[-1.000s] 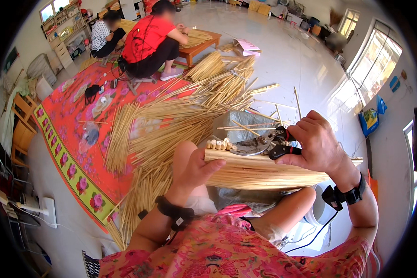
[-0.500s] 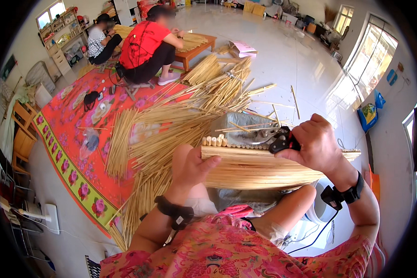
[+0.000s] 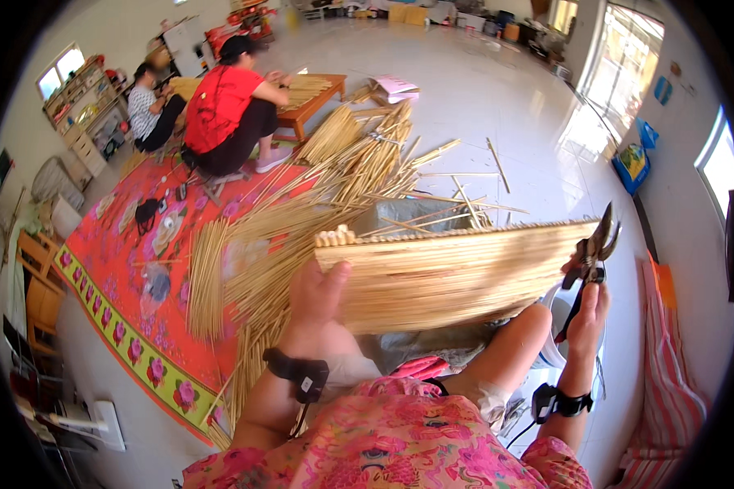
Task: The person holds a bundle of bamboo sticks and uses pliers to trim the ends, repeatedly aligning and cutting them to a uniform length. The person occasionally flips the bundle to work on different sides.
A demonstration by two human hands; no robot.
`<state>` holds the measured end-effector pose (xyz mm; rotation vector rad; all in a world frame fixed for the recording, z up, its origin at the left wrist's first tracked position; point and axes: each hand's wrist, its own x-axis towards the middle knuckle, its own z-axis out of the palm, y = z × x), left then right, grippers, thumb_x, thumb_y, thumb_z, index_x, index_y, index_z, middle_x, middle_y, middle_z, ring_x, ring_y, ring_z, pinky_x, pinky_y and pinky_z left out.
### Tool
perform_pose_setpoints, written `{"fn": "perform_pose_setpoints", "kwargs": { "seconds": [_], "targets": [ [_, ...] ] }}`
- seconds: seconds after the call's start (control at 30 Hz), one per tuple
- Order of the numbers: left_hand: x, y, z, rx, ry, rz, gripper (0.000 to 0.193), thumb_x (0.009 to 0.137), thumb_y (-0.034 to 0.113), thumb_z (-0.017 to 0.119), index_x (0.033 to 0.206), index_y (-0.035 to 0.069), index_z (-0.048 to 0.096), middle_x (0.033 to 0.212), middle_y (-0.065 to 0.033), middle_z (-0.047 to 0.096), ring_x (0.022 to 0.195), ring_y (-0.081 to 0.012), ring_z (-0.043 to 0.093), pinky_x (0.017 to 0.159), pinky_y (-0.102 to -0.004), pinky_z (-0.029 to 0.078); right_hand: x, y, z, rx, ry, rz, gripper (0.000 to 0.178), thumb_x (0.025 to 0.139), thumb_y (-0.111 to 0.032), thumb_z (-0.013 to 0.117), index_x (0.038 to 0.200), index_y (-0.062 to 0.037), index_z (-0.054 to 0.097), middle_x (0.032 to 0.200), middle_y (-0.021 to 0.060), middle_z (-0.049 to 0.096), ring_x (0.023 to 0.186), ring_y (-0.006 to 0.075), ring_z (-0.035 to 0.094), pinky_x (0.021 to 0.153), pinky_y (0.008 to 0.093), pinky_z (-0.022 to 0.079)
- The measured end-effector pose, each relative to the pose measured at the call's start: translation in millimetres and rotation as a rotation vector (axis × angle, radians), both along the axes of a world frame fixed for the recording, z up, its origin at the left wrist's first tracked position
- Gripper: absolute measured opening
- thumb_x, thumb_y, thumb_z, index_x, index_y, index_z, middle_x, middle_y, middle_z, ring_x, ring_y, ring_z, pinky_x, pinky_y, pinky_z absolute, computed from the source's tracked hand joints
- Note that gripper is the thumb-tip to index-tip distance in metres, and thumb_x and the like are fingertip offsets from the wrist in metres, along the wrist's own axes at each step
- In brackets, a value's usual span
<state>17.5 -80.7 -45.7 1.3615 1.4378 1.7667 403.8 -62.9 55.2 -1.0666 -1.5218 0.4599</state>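
A panel of straw-coloured stalks [image 3: 448, 281], bound side by side, stretches above my lap. My left hand [image 3: 314, 297] grips its left end, thumb on the near face and the other fingers behind. Short, pale stalk ends stand along the top left corner. At the panel's right end, my right hand [image 3: 587, 314] is closed round the handles of pruning shears [image 3: 597, 253]. Their dark, parted blades point upward, beyond the panel edge. Some right fingertips seem to touch the panel's end; whether they also grip it, I cannot tell.
Loose stalks [image 3: 281, 261] lie heaped on a red flowered mat [image 3: 122, 269] to the left and ahead. A white bucket [image 3: 556, 326] stands by my right knee. Two people, one in a red shirt [image 3: 220, 106], sit at the far left near a low wooden table [image 3: 310, 110].
The shears have left the panel's top edge and swung right and upright, their jaws now apart. The panel's left end has shifted left, and its face shows more fully. The whole view has shifted.
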Motion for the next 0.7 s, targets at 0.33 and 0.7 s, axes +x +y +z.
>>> {"fn": "perform_pose_setpoints", "kwargs": {
  "seconds": [0.33,0.7],
  "targets": [
    [-4.8,38.1,4.6,0.076,-0.262,-0.044,0.049,0.094,0.032,0.054,0.129,-0.002,0.045,0.122,-0.0104,0.055,0.110,-0.0189,0.053,0.096,-0.0329,0.042,37.8,-55.8,-180.8,-0.629,1.241,0.376,0.062,0.094,-0.058,0.039,0.108,-0.0008,0.059,0.097,0.0144,0.062,0.090,0.0273,0.059,0.085,0.0476,0.046],
    [1.7,47.7,48.1,0.064,-0.452,-0.117,0.050,0.095,0.031,0.053,0.130,-0.003,0.045,0.124,-0.0130,0.055,0.110,-0.0215,0.056,0.092,-0.0357,0.047,45.0,-60.2,-192.1,-0.663,1.400,0.357,0.052,0.093,-0.048,0.046,0.107,-0.0001,0.061,0.102,0.0156,0.063,0.094,0.0269,0.060,0.093,0.0482,0.045]
  ]
}}
